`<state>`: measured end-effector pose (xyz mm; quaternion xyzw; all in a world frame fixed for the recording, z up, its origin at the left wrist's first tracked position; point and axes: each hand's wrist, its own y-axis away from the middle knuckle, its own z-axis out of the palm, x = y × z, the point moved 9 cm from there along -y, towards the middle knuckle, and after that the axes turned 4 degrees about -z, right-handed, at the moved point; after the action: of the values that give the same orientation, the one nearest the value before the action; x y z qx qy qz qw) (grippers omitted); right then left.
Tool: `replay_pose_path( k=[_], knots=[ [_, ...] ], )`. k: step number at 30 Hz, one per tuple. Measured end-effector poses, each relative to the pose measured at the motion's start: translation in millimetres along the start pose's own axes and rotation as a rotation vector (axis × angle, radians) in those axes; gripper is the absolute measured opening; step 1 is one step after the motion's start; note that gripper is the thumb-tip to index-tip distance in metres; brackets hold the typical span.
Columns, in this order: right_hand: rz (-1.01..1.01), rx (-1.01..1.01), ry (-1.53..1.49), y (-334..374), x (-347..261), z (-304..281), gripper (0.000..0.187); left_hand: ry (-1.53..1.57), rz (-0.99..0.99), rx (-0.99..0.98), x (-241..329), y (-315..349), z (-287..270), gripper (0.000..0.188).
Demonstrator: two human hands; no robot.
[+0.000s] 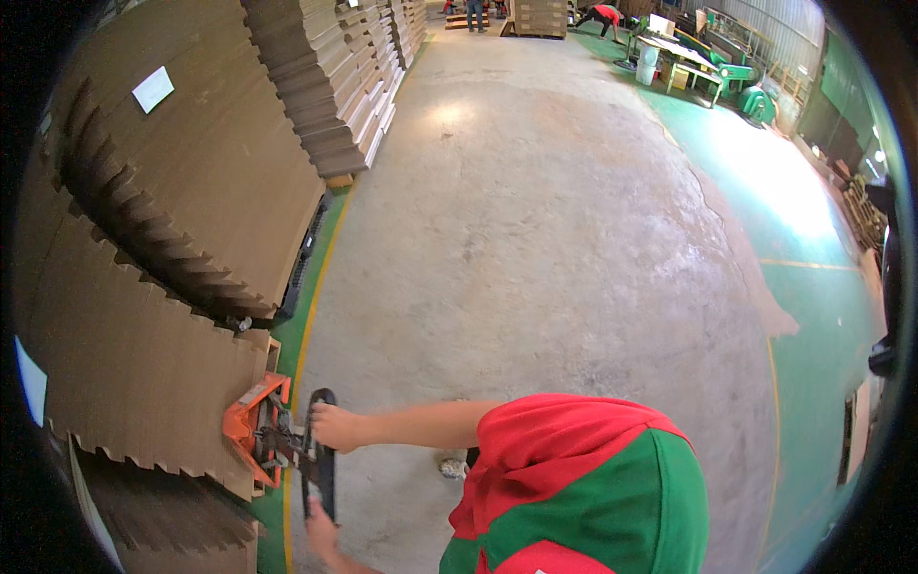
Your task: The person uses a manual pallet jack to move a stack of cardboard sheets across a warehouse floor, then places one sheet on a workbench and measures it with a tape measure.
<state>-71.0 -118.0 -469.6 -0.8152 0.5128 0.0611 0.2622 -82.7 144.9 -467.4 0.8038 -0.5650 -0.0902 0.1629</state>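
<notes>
An orange hand pallet jack [256, 430] stands on the left, up against a tall stack of brown cardboard sheets [143, 383]. Its black handle [327, 478] points toward me. My right hand [335, 427], at the end of an outstretched arm in a red and green sleeve, is closed round the handle's far end. Lower down, my left hand [321, 528] is closed on the near end, a little blurred. Beneath the stack, part of a wooden pallet [273, 356] shows beside the jack. The jack's forks are hidden.
More cardboard stacks [325, 86] line the left side along a yellow floor line [320, 273]. Grey concrete floor [535, 239] stretches ahead. Far off are people [604, 15], a loaded pallet [539, 17], and a workbench [681, 55] with green machinery [755, 105] on the right.
</notes>
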Motion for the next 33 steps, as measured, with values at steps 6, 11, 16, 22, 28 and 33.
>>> replay_pose_path(
  k=[6, 11, 16, 22, 28, 33],
  knots=[
    [0.020, -0.507, 0.000, 123.6, -58.2, 68.7, 0.029, -0.050, -0.022, -0.376, -49.8, 140.9, 115.0, 0.099],
    [0.256, -0.490, -0.086, 157.0, -30.0, 111.8, 0.017, -0.092, 0.028, -0.238, -54.5, 123.5, 136.9, 0.086],
    [0.108, -0.527, -0.042, 215.0, -33.8, 135.2, 0.032, -0.166, -0.041, -0.296, -85.1, 118.9, 210.2, 0.085],
    [0.017, -0.560, -0.070, 228.9, -47.4, 77.1, 0.039, -0.160, -0.041, -0.128, -75.4, 163.4, 183.3, 0.085],
    [-0.004, -0.535, -0.068, 254.9, -43.9, 71.2, 0.041, -0.134, -0.079, -0.203, -68.1, 189.2, 196.8, 0.084],
    [-0.042, -0.546, -0.073, 262.3, -42.0, 76.0, 0.042, -0.130, -0.079, -0.232, -69.8, 192.7, 209.4, 0.085]
  ],
)
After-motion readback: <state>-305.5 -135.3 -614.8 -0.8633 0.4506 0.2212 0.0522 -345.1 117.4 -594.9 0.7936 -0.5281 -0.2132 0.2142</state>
